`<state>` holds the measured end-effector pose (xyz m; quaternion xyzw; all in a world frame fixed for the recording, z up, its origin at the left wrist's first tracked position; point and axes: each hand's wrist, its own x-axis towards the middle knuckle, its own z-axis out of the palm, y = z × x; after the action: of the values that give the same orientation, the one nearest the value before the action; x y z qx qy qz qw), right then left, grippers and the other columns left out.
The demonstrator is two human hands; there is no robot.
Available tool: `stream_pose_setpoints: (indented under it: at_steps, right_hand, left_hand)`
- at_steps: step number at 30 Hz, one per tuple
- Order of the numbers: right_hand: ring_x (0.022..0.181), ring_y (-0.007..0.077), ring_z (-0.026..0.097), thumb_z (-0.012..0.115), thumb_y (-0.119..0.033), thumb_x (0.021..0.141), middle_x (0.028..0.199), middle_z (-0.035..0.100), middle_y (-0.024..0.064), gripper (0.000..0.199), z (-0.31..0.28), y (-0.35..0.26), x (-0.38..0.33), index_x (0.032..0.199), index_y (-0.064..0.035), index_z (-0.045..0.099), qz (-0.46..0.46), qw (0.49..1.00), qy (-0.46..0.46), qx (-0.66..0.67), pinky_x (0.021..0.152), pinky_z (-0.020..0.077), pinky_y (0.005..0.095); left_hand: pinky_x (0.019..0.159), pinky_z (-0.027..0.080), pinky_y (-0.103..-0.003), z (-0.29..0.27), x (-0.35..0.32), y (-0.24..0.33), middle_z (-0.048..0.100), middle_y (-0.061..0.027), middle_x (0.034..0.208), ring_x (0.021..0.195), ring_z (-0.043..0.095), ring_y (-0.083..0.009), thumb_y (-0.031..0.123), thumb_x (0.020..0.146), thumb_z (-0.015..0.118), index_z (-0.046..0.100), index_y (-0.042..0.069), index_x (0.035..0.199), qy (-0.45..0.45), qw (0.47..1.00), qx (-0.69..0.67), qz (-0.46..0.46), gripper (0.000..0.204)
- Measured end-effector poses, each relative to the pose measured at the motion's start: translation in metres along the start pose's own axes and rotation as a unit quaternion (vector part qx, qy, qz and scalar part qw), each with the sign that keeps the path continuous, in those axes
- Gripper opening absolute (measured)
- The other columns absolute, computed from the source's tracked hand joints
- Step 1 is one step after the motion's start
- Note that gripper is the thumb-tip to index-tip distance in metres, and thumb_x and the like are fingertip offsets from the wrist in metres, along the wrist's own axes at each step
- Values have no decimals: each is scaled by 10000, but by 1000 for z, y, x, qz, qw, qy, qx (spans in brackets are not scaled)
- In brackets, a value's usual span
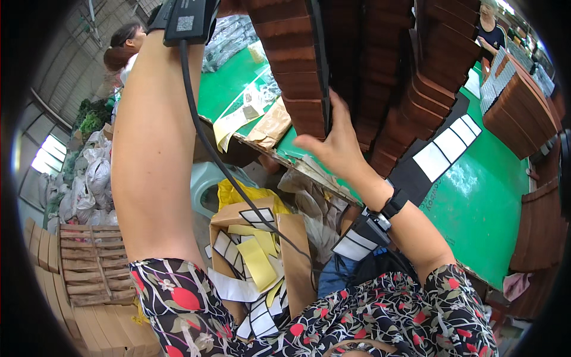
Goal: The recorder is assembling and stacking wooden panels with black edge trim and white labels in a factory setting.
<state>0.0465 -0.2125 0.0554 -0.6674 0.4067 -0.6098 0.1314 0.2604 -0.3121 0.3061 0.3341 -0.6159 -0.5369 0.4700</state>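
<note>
Tall stacks of reddish-brown, layered pieces with black edges rise in front of me; their exact kind is unclear. My right hand (340, 143) is at the lower corner of the nearest stack (300, 77). Its thumb points left below the corner, and its fingers stretch up along the black side, partly hidden behind it. Further right, another brown stack (437, 77) leans over the green tabletop. My left forearm reaches up to the top edge, with a black device (189, 21) and cable at the wrist. Most of the left hand lies beyond the picture, so its fingers are hidden.
The green table (476, 208) holds a black sheet with white labels (447, 149) and paper scraps (244, 116). Below stands an open carton (297, 256) of label offcuts, beside a pale stool (208, 181). Brown stacks (520, 101) stand right. Two people are farther back.
</note>
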Motion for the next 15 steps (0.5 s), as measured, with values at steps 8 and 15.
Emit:
stream_pose_setpoints:
  at_steps: [8,15]
  right_hand:
    - [1215,464,470,894,-370,615,1320,411,353,1102,-3,-11,2,1420,74,286,87,993,-64,-46,1021,409,475]
    - [1167,461,514,887,-326,631,1323,429,333,1021,-5,0,1,1419,27,342,71,993,-66,-66,995,428,447]
  left_hand:
    - [593,479,-372,16,19,5,639,-77,929,704,584,-213,540,912,509,621,90,1108,-15,1000,5,1,504]
    - [583,478,-376,27,39,0,636,-79,921,695,581,-216,544,910,507,621,91,1106,-33,999,4,1,506]
